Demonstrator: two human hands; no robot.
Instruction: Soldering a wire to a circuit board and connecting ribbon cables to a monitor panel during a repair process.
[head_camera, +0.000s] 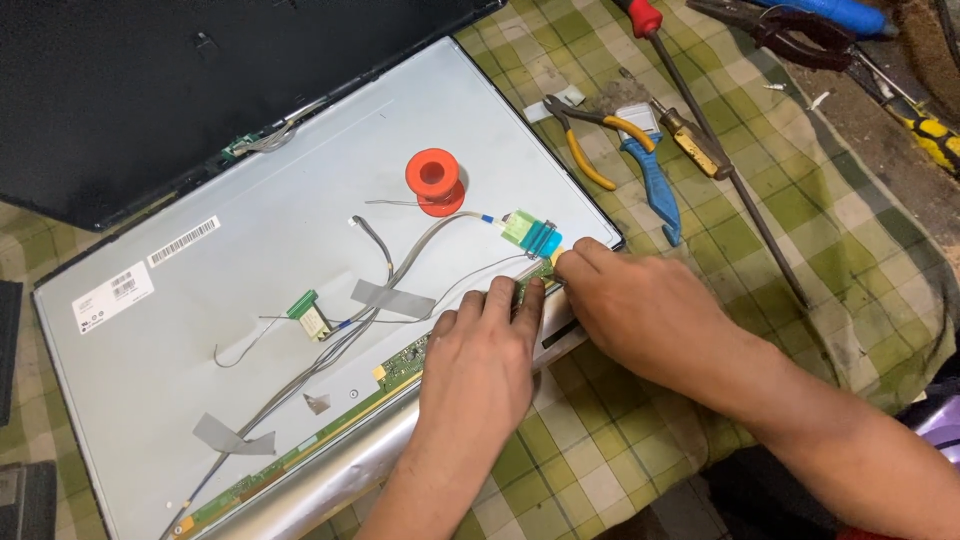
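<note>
A flat display panel (280, 210) lies back-up on a green checked cloth. Along its near edge runs a narrow green circuit strip (405, 358). My left hand (485, 345) rests flat on that strip, fingers pressing its right end. My right hand (625, 300) pinches the strip's end at the panel's right corner, beside a flat ribbon cable with a blue tab (535, 235). Grey wires (400, 268) taped down with grey tape (390, 297) cross the panel. An orange spool (436, 180) stands on the panel.
A black back cover (150, 90) lies at the far left. Yellow-handled pliers (585, 140), a blue-handled tool (655, 190), a red-handled screwdriver (700, 120) and other tools lie on the cloth (820, 230) to the right. A small green connector board (308, 312) sits mid-panel.
</note>
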